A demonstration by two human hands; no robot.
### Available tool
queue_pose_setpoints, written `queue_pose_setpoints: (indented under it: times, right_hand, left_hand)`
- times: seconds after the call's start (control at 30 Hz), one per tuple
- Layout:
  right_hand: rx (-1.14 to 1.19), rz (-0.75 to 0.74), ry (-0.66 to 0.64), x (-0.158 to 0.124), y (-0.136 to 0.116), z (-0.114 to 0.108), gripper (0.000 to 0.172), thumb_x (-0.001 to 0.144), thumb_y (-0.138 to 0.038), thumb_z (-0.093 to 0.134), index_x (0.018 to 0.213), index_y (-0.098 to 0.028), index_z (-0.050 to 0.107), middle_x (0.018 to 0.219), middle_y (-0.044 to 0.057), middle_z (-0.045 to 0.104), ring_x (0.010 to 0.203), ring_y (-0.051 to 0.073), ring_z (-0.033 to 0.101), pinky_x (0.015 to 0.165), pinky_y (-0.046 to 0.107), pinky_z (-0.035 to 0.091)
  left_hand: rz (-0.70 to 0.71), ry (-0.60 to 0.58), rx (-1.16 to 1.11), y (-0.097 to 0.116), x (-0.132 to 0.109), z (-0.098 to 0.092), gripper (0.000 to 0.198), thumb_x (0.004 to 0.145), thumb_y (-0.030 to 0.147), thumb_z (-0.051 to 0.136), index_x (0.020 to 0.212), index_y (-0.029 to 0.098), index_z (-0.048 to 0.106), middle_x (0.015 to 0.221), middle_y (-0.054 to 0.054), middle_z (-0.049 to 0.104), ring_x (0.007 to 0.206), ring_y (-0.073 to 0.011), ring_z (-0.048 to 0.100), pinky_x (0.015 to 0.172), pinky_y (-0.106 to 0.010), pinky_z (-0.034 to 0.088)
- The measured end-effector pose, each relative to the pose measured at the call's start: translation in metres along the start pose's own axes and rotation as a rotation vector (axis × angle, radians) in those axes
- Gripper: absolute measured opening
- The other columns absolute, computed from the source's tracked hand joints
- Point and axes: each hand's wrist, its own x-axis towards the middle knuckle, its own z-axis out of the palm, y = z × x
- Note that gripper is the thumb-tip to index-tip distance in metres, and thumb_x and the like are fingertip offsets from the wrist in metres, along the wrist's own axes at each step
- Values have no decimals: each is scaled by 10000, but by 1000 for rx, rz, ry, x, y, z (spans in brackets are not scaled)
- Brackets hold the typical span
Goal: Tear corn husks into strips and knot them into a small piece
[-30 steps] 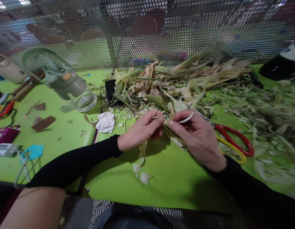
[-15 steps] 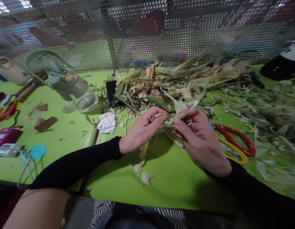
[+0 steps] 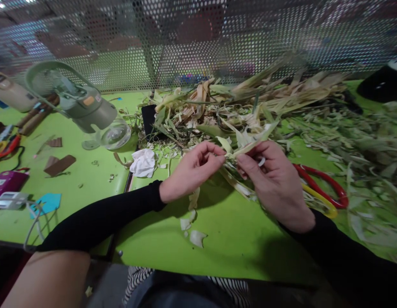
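Between my hands is a pale green, folded piece of corn husk point(image 3: 245, 143) with pointed leaf-like ends standing up. My left hand point(image 3: 198, 169) pinches its left end between thumb and forefinger. My right hand point(image 3: 272, 179) grips the other end, thumb on top, and a whitish bit shows between its fingers. A loose strip of husk point(image 3: 238, 184) hangs or lies just beneath the hands; which one I cannot tell. Red-and-yellow-handled scissors point(image 3: 327, 184) lie beside my right wrist, their blades hidden. Small husk scraps point(image 3: 197, 238) rest on the green table point(image 3: 224, 252) below.
A heap of dry husks point(image 3: 201, 98) spreads along the perforated screen point(image 3: 192, 47), with a black phone point(image 3: 149, 122) at its left. Shredded husk point(image 3: 371, 158) covers the right side. Crumpled tissue point(image 3: 143, 163), a green-lidded bottle point(image 3: 92, 109) and a purple box point(image 3: 10, 184) stand left.
The left fingers have shifted along the husk, and a small pale leaf end now stands up beside them. My right hand has moved slightly right. The camera view has shifted a little.
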Motion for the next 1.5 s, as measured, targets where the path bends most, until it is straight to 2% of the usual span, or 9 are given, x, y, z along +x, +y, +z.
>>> queue_pose_setpoints:
  times: [0.17, 0.33, 0.47, 0.6, 0.73, 0.93, 1.13, 1.3, 1.5]
  right_hand:
    - [-32, -61, -18, 1, 3, -1, 254, 952, -496, 711, 896, -279, 592, 771, -7, 583, 623, 167, 490, 558, 338, 396]
    - [64, -25, -29, 1, 4, -2, 268, 946, -521, 727, 908, -286, 606, 788, -11, 578, 636, 162, 501, 570, 329, 426]
    - [32, -16, -76, 4, 3, -3, 327, 928, -572, 731, 912, -263, 626, 795, -3, 614, 623, 149, 507, 545, 312, 425]
    - [-30, 23, -176, 6, -2, -5, 407, 868, -623, 774, 975, -241, 682, 766, -4, 635, 606, 147, 526, 514, 297, 421]
    - [-80, -22, -171, 6, -3, -4, 325, 898, -555, 757, 871, -232, 727, 783, 15, 669, 659, 157, 574, 573, 306, 458]
    - [87, -8, -40, 4, 6, 1, 262, 931, -510, 738, 846, -264, 708, 731, -16, 614, 579, 131, 499, 513, 298, 406]
    - [208, 50, -53, 0, 6, 4, 278, 891, -523, 790, 854, -267, 688, 628, -59, 492, 508, 98, 375, 446, 263, 302]
    - [203, 75, -7, -3, 5, 5, 306, 862, -546, 818, 871, -267, 694, 694, -48, 541, 544, 102, 394, 462, 267, 310]
    - [217, 115, -47, -5, -5, 5, 422, 816, -651, 825, 820, -268, 649, 577, -67, 415, 489, 104, 313, 432, 282, 235]
  left_hand:
    - [3, -19, -3, 3, 2, 0, 360, 871, 457, 778, 838, 172, 561, 734, 57, 493, 626, -64, 387, 571, -233, 316]
    - [8, -25, 12, 9, 1, 0, 364, 857, 468, 786, 877, 171, 577, 693, 72, 457, 598, -64, 360, 550, -238, 284]
    - [19, -20, 59, 6, 1, -2, 355, 879, 490, 742, 890, 185, 561, 704, 68, 476, 590, -68, 371, 546, -234, 303]
    - [167, -34, 334, 1, -1, -4, 238, 929, 375, 649, 829, 194, 532, 700, 54, 517, 580, -74, 400, 547, -235, 305]
    - [271, -45, 620, 0, -4, -3, 148, 928, 236, 593, 815, 199, 503, 672, 60, 542, 589, -78, 433, 586, -229, 331]
    - [184, -29, 465, 5, -5, 0, 133, 972, 318, 582, 944, 193, 545, 701, 43, 535, 618, -99, 456, 572, -244, 361]
    - [101, -74, 292, 8, -5, 1, 180, 957, 245, 592, 1128, 191, 576, 620, 88, 396, 546, -92, 347, 518, -248, 282]
    - [94, -157, 209, 2, -2, -1, 282, 876, 388, 756, 991, 190, 593, 594, 100, 343, 548, -85, 299, 515, -250, 241]
    - [180, -190, 224, -7, 0, -1, 202, 879, 322, 709, 817, 181, 579, 653, 72, 449, 591, -71, 348, 571, -229, 301]
